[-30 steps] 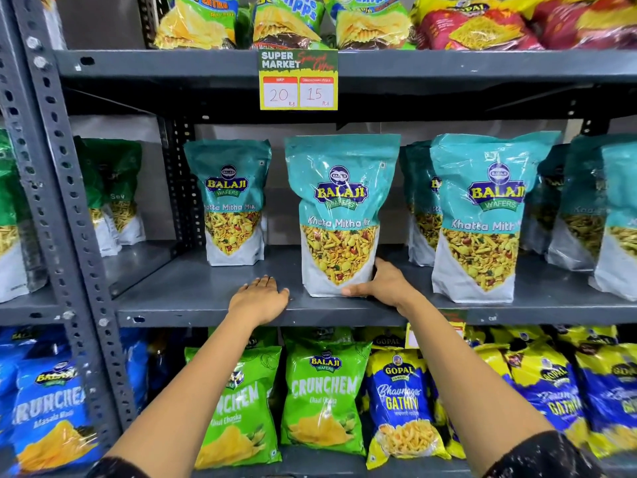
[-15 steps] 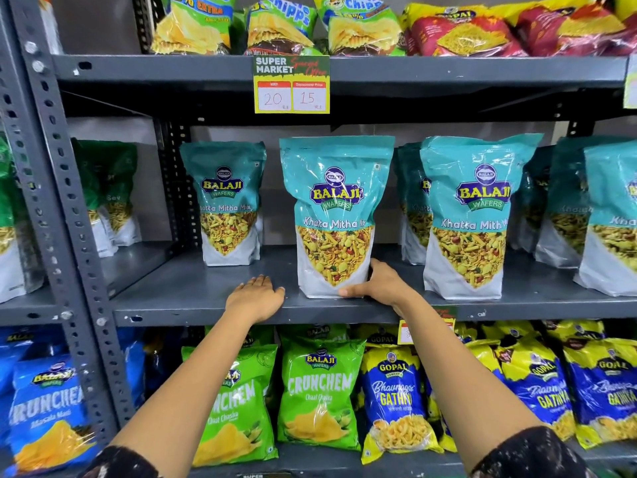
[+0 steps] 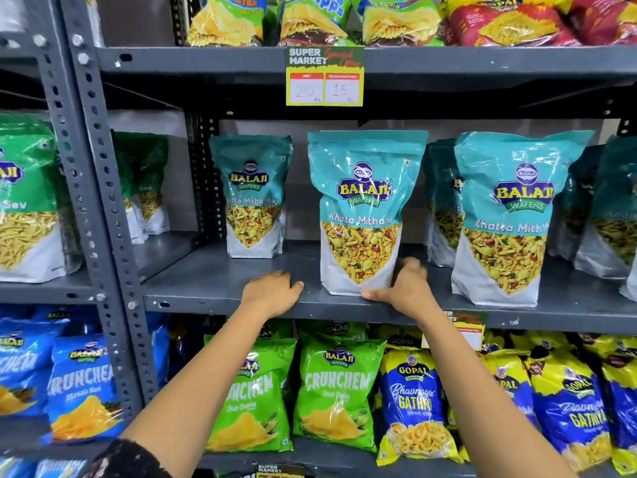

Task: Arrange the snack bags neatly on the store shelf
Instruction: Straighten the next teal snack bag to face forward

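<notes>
A teal Balaji Khatta Mitha bag stands upright at the front middle of the grey middle shelf. My right hand grips its lower right corner, thumb along the bottom front edge and fingers round the side. My left hand rests knuckles-up on the shelf just left of the bag, a small gap away, holding nothing. A smaller-looking teal bag stands further back on the left. Another teal bag stands at the front right, with more behind it.
A price tag hangs from the upper shelf edge above the bag. Green Crunchem bags and blue-yellow Gathiya bags fill the shelf below. A perforated steel upright separates green Sev bags on the left.
My right hand has wrapped further round the bag's lower right corner. My left hand's fingers have curled slightly on the shelf. The view has moved closer.
</notes>
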The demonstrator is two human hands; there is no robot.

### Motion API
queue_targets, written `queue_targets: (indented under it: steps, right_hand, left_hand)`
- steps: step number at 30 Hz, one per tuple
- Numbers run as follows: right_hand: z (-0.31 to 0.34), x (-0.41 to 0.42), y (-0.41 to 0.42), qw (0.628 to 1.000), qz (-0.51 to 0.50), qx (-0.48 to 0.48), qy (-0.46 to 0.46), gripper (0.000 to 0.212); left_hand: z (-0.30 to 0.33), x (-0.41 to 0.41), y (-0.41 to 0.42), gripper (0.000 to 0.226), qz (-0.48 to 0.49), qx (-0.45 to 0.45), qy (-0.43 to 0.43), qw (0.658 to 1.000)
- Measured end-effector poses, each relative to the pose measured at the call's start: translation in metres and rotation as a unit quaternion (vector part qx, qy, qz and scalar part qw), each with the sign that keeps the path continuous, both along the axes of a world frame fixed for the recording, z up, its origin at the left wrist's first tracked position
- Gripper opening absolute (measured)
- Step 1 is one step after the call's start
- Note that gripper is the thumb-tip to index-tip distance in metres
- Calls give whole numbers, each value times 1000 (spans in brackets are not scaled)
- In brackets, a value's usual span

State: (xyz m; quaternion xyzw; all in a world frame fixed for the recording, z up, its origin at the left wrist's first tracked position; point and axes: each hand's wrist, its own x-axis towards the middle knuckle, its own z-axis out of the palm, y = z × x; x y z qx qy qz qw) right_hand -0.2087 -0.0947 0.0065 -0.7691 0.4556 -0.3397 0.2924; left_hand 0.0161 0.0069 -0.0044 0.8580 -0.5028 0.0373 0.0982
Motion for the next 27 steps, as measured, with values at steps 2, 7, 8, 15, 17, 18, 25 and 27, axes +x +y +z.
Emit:
queue_targets:
  steps: [2,7,8,15,17,18,25,27]
  right_hand:
    - [-5,1,15,998,-51,-45,-4,99]
    - [-2,39,58,978,-27,-182,-97,59]
    - [3,45,62,977,12,-182,-111,50]
    - [9,171,66,986,141,-53,-69,55]
    - [10,198,54,988,143,7,-51,68]
    - [12,209,50,989,137,29,-46,76]
    - [30,247,20,979,138,123,-81,90]
    - [31,253,9,978,143,125,-81,94]
  left_hand:
    - [-2,11,13,60,22,-19,-4,1000]
    - [-7,60,50,57,67,-51,-20,996]
    - [-6,65,52,59,67,-45,-19,997]
    - [0,127,83,73,57,-2,-12,998]
    - [1,137,89,77,40,15,-12,999]
    - [1,141,90,79,35,21,-14,999]
    - [-4,155,86,89,23,13,-2,1000]
    - [-8,155,84,90,25,5,-8,1000]
